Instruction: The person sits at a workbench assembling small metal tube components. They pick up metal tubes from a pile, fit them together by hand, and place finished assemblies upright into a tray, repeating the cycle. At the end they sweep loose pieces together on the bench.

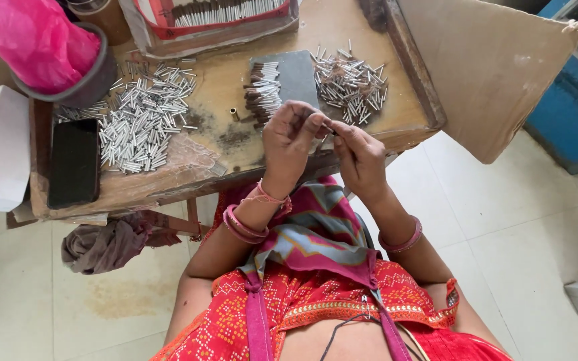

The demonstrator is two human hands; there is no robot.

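A: Hands first. How are they held?

B: Both are raised just above the near edge of the wooden worktable [222, 87]. The left hand [289, 137] is curled, its fingertips [320, 123] pinched shut on a small thin stick [330, 128]. The right hand [358, 155] is closed likewise, and the same stick is gripped at its other end. The fingertips of the two hands are almost touching.

A: Can the stick be told more exactly?

B: Hardly; it is mostly hidden by the fingers. Only a short dark bit is seen between them.

A: And what is laid around the hands?

B: A pile of silver tubes [349, 83] is spread near the right edge, just beyond the hands. Brown sticks [262, 90] are stacked beside a grey slab [297, 75] at the middle. A larger heap of silver tubes [138, 117] is scattered toward the left, next to a black phone [73, 162] at the left edge.
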